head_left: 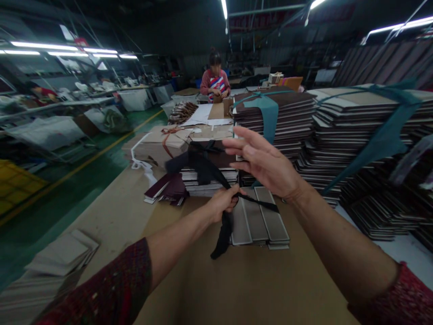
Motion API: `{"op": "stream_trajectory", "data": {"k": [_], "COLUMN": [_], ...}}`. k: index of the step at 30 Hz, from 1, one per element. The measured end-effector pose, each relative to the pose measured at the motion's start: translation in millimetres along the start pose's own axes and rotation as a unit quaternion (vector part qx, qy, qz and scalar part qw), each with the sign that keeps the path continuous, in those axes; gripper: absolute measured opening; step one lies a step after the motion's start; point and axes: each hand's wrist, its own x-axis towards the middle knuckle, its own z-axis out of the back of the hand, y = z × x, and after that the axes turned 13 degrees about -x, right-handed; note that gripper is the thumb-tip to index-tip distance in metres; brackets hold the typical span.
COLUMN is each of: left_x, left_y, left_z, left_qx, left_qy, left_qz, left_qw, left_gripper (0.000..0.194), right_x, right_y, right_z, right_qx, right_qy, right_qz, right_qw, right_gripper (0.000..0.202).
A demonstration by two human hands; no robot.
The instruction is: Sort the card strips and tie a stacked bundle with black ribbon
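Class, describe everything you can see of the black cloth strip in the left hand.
The black cloth strip looks soft, matte and creased. The left hand grips it. One length slants back over the dark-topped stack; another crosses the grey panels; a wider tail runs toward the camera beside them. Whether it touches the panels is unclear.

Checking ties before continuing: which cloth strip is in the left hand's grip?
The black strip, held in the left hand and crossing over the grey panels; the teal strips wrap the taller stacks at right.
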Motion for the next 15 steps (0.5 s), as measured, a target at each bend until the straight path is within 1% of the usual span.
{"op": "stream_trajectory", "data": {"k": [1,2,3,4,5,6,7,8,9,10,12,13,14,15], "left_x": [-2,-3,-5,-6,-7,-8,-10,-12,-16,-21,-32,-38,-42,-44], "left_y": [-5,-9,-13,-16,-17,-18,-18,-18,-17,-17,-18,-20,-22,-24], "left_z": [1.6,2.8,3.5,3.7,3.5,2.6,1.2,-0.8,-3.5,-7.0,-16.3,-22.0,-28.3,-34.9], "left_qx": [-0.022,-0.04,-0.052,-0.06,-0.065,-0.065,-0.061,-0.054,-0.044,-0.031,-0.004,0.01,0.025,0.042], "left_qy": [-0.009,-0.021,-0.032,-0.038,-0.042,-0.046,-0.051,-0.058,-0.066,-0.075,-0.082,-0.081,-0.081,-0.081], "left_qz": [0.014,0.027,0.037,0.046,0.053,0.055,0.053,0.051,0.05,0.051,0.054,0.053,0.046,0.034], "left_qw": [1.0,0.999,0.997,0.996,0.996,0.995,0.995,0.996,0.996,0.995,0.995,0.995,0.995,0.995], "left_gripper": [0.037,0.037,0.037,0.037,0.037,0.037,0.037,0.035,0.032,0.027,0.02,0.017,0.014,0.011], "right_x": [-7,-15,-24,-34,-42,-49,-55,-59,-61,-61,-58,-56,-53,-52], "right_y": [-6,-16,-30,-46,-62,-77,-90,-100,-107,-112,-118,-120,-123,-126], "right_z": [6,10,13,15,15,14,11,9,6,3,-2,-5,-9,-13], "right_qx": [-0.02,-0.066,-0.141,-0.226,-0.283,-0.309,-0.314,-0.305,-0.291,-0.283,-0.282,-0.285,-0.285,-0.278], "right_qy": [-0.014,0.0,0.034,0.076,0.106,0.138,0.165,0.176,0.173,0.153,0.093,0.073,0.071,0.085], "right_qz": [-0.023,-0.063,-0.097,-0.108,-0.113,-0.111,-0.111,-0.119,-0.134,-0.152,-0.177,-0.174,-0.163,-0.147], "right_qw": [0.999,0.996,0.985,0.965,0.947,0.934,0.928,0.928,0.931,0.935,0.938,0.94,0.942,0.946], "right_gripper": [0.049,0.046,0.042,0.039,0.038,0.035,0.033,0.034,0.036,0.038,0.04,0.039,0.038,0.036]}}
